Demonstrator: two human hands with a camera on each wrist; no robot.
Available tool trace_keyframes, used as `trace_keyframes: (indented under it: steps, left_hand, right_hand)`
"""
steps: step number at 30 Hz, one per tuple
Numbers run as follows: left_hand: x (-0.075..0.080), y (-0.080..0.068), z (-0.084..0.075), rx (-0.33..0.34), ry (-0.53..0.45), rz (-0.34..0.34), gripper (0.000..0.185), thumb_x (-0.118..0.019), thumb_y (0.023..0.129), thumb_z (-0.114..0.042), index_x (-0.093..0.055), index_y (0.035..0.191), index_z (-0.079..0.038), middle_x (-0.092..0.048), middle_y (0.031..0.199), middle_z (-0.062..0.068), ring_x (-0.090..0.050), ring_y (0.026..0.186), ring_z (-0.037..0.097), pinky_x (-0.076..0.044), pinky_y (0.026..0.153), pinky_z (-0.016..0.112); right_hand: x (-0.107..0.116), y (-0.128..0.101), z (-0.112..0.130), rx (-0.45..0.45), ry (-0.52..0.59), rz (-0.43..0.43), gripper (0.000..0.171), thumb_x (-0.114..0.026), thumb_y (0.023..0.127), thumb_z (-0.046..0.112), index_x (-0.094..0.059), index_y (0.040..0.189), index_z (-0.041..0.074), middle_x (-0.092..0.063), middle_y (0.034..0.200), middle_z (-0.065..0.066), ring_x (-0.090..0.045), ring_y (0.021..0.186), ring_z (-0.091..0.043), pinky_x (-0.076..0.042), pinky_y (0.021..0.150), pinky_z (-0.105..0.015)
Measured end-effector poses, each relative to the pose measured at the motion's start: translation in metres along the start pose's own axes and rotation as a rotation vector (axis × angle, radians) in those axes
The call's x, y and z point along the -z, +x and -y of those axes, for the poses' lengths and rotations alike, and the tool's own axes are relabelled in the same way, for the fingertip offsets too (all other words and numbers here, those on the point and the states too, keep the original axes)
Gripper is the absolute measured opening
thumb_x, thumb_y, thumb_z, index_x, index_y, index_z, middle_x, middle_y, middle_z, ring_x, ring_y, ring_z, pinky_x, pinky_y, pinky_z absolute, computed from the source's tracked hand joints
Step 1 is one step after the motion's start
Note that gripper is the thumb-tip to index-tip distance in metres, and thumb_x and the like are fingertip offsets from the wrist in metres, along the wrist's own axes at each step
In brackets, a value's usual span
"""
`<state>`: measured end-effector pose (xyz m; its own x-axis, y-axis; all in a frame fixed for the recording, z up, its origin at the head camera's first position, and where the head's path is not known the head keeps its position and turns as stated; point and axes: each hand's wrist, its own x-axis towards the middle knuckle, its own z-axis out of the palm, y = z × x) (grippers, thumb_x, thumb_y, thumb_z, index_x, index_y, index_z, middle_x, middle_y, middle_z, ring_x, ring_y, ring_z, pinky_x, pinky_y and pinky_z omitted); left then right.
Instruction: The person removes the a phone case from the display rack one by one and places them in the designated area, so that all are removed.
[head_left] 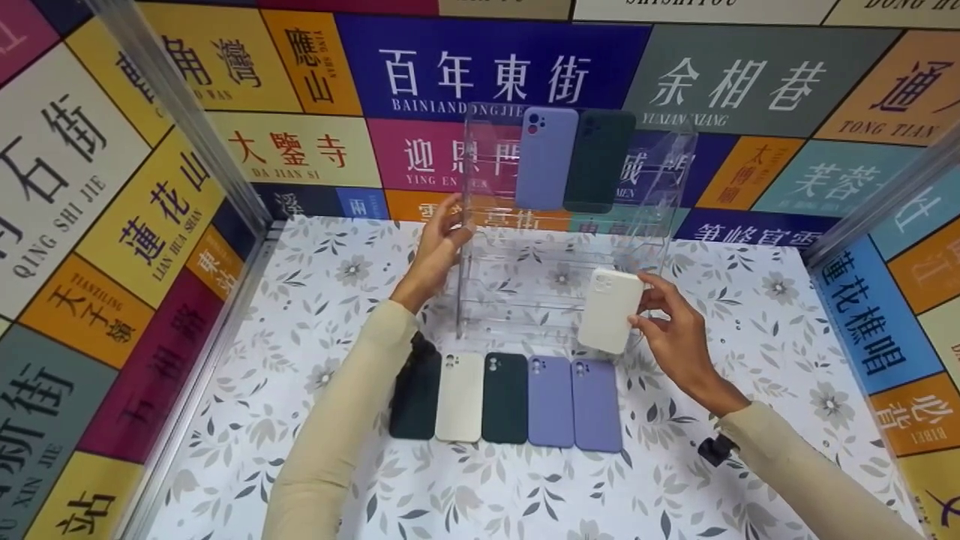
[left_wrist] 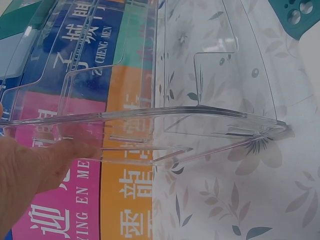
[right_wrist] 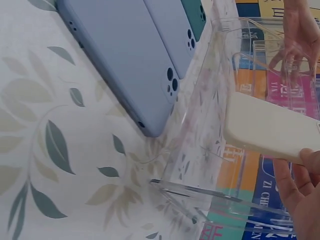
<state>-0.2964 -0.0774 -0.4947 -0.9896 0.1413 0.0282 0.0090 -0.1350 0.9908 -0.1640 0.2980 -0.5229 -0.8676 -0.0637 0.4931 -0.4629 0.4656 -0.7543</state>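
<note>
A clear acrylic display stand [left_wrist: 200, 111] with stepped tiers stands on the table. My left hand [head_left: 437, 253] holds its left side edge, thumb and fingers on either side. With thumb and fingers, my right hand [head_left: 675, 337] pinches the right edge of a cream phone case [head_left: 609, 311]. That case is tilted upright in front of the stand's lower right tiers, camera cutout at the top. On the top tier, a lavender phone case [head_left: 547, 159] and a dark green phone case [head_left: 600, 161] stand side by side.
Phone cases lie in a row before the stand: dark green [head_left: 414, 405], cream [head_left: 459, 397], dark green [head_left: 505, 397] and two lavender ones, the rightmost lavender case [head_left: 597, 405] among them. My left sleeve [head_left: 322, 427] passes beside the row. Printed panels [head_left: 495, 60] enclose the floral-covered table.
</note>
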Motion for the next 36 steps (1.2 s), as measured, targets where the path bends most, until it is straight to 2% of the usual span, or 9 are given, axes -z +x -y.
trace_keyframes:
  steps: [5,10,17,23,27,30,36]
  left_hand:
    - [0.0,0.001,0.0,0.001,0.005,-0.007,0.065,-0.061,0.107,-0.009,-0.041,0.168,-0.014,-0.05,0.163,0.025,-0.056,0.144,0.041,-0.047,0.108,0.07]
    - [-0.001,0.001,-0.001,0.004,0.025,-0.01,0.065,-0.062,0.108,-0.012,-0.04,0.169,-0.016,-0.052,0.162,0.021,-0.056,0.143,0.038,-0.048,0.109,0.067]
    - [0.0,0.001,0.0,-0.015,0.011,0.0,0.064,-0.062,0.108,-0.009,-0.041,0.168,-0.014,-0.053,0.161,0.022,-0.052,0.148,0.047,-0.045,0.111,0.072]
    - [-0.001,0.001,0.0,-0.013,0.01,-0.002,0.063,-0.062,0.108,-0.01,-0.042,0.167,-0.014,-0.053,0.161,0.021,-0.056,0.144,0.04,-0.045,0.111,0.072]
    - [0.0,0.0,0.0,-0.006,-0.003,-0.002,0.063,-0.063,0.108,-0.01,-0.042,0.167,-0.016,-0.055,0.16,0.02,-0.056,0.144,0.041,-0.046,0.11,0.07]
    - [0.0,0.0,0.0,-0.003,-0.003,0.001,0.064,-0.063,0.108,-0.011,-0.042,0.168,-0.017,-0.055,0.159,0.02,-0.055,0.145,0.043,-0.047,0.109,0.07]
    - [0.0,0.0,0.0,-0.011,0.015,0.008,0.065,-0.064,0.108,-0.016,-0.04,0.169,-0.017,-0.052,0.162,0.019,-0.055,0.145,0.04,-0.046,0.109,0.071]
  right_hand:
    - [0.002,-0.011,-0.006,-0.023,-0.018,0.007,0.073,-0.078,0.088,-0.024,-0.059,0.154,0.001,-0.07,0.113,-0.022,-0.071,0.101,-0.012,-0.057,0.082,-0.012]
    - [0.005,-0.02,-0.011,-0.049,-0.028,0.009,0.075,-0.077,0.087,-0.026,-0.06,0.154,0.003,-0.072,0.112,-0.019,-0.071,0.101,-0.009,-0.058,0.083,-0.014]
    - [0.01,-0.032,-0.016,-0.09,-0.041,-0.009,0.077,-0.078,0.087,-0.025,-0.06,0.155,0.005,-0.072,0.113,-0.019,-0.071,0.101,-0.009,-0.057,0.083,-0.012]
    - [0.012,-0.039,-0.008,-0.136,-0.05,-0.021,0.074,-0.075,0.087,-0.027,-0.058,0.154,-0.002,-0.069,0.113,-0.025,-0.07,0.099,-0.017,-0.057,0.082,-0.011]
    - [0.014,-0.042,0.003,-0.156,-0.045,-0.02,0.071,-0.072,0.087,-0.03,-0.058,0.153,-0.006,-0.067,0.112,-0.03,-0.071,0.098,-0.022,-0.058,0.081,-0.013]
    - [0.017,-0.045,0.001,-0.173,-0.041,-0.015,0.071,-0.072,0.088,-0.029,-0.058,0.153,-0.004,-0.067,0.113,-0.028,-0.071,0.098,-0.018,-0.058,0.08,-0.013]
    - [0.025,-0.054,-0.018,-0.195,-0.043,0.021,0.075,-0.075,0.09,-0.025,-0.058,0.157,0.004,-0.069,0.115,-0.02,-0.069,0.1,-0.006,-0.056,0.081,-0.011]
